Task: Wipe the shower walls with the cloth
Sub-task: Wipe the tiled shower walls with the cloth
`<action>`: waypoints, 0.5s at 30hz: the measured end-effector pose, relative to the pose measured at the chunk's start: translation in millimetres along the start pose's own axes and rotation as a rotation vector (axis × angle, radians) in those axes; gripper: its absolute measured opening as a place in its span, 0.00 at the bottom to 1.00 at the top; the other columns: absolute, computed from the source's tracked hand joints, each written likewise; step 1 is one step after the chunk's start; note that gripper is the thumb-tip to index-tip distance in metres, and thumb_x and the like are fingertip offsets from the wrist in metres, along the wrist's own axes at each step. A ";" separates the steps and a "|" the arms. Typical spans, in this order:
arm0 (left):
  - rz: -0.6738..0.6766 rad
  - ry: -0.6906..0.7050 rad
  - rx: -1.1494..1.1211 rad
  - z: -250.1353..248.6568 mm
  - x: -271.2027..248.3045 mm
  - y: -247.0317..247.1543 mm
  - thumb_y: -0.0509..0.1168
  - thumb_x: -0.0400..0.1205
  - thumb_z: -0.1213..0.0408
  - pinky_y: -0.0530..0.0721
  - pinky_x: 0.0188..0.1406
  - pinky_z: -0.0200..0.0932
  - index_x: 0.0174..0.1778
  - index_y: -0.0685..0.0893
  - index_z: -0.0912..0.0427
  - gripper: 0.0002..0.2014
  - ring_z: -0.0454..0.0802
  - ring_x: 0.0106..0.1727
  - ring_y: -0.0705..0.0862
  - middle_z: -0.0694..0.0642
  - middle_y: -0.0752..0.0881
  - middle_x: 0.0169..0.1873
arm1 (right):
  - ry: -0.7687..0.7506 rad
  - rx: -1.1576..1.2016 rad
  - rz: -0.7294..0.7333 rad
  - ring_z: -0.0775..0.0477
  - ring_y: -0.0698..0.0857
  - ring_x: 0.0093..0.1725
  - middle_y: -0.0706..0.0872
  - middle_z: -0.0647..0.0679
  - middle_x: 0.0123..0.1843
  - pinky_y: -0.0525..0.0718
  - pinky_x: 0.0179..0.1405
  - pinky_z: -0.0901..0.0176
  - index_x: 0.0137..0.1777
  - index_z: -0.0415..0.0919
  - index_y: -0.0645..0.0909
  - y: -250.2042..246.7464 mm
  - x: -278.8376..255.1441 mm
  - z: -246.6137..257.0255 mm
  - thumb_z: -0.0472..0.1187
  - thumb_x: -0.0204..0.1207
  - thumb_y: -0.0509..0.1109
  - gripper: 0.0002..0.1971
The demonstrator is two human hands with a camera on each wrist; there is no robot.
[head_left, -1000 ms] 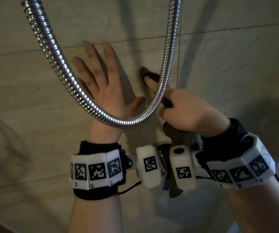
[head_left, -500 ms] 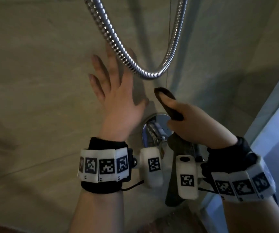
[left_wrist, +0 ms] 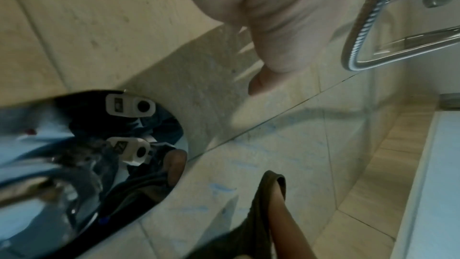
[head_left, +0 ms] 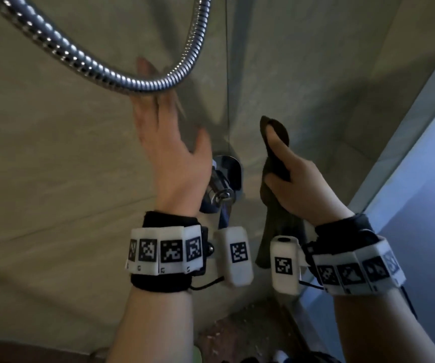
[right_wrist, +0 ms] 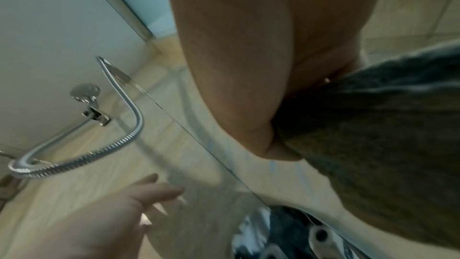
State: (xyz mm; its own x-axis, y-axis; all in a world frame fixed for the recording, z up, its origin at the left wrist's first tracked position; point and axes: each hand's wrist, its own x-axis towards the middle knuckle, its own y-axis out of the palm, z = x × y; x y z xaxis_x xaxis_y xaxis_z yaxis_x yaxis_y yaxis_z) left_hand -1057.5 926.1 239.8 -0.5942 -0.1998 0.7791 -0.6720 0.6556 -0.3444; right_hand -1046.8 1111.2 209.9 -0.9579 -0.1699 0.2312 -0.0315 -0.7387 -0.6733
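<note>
Head view: right hand clamped on dark cloth, held up near tiled wall beside chrome valve; left hand fingers spread below hose. Likely risk: snagging hose loop, knocking valve mid-wipe.

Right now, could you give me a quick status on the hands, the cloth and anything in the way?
Left hand open, raised toward the wall. Right hand grips the cloth, index finger draped in it. Shower hose loops across the left fingers; faucet between the wrists.
</note>
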 end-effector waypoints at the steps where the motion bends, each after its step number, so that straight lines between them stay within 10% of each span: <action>1: -0.049 -0.005 0.002 -0.2 -1.1 4.3 0.70 0.75 0.67 0.46 0.83 0.54 0.82 0.60 0.66 0.40 0.61 0.83 0.46 0.70 0.53 0.83 | -0.031 -0.019 0.017 0.42 0.84 0.47 0.86 0.40 0.53 0.84 0.50 0.43 0.83 0.66 0.48 2.4 3.0 -6.9 0.34 0.80 0.61 0.39; 7: -0.137 -0.079 0.200 -3.3 -14.4 40.7 0.73 0.74 0.60 0.52 0.79 0.61 0.80 0.61 0.73 0.43 0.79 0.80 0.52 0.79 0.57 0.79 | -0.150 -0.050 0.056 0.35 0.80 0.61 0.67 0.39 0.79 0.79 0.53 0.49 0.74 0.69 0.40 18.7 14.7 -47.5 0.33 0.81 0.61 0.40; 15: -0.229 -0.203 0.231 -7.1 -26.0 65.3 0.73 0.76 0.57 0.50 0.78 0.55 0.82 0.57 0.73 0.45 0.76 0.82 0.50 0.77 0.52 0.81 | -0.185 -0.087 0.206 0.35 0.74 0.69 0.60 0.39 0.82 0.78 0.60 0.49 0.82 0.57 0.40 44.5 24.2 -79.0 0.33 0.81 0.59 0.39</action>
State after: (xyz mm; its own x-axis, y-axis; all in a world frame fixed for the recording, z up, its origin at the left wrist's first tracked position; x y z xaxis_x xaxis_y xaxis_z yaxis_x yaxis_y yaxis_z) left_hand -1082.7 979.3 200.7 -0.4772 -0.4777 0.7376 -0.8657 0.4001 -0.3009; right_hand -1093.9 1125.8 130.1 -0.8784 -0.4329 0.2025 0.1265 -0.6191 -0.7751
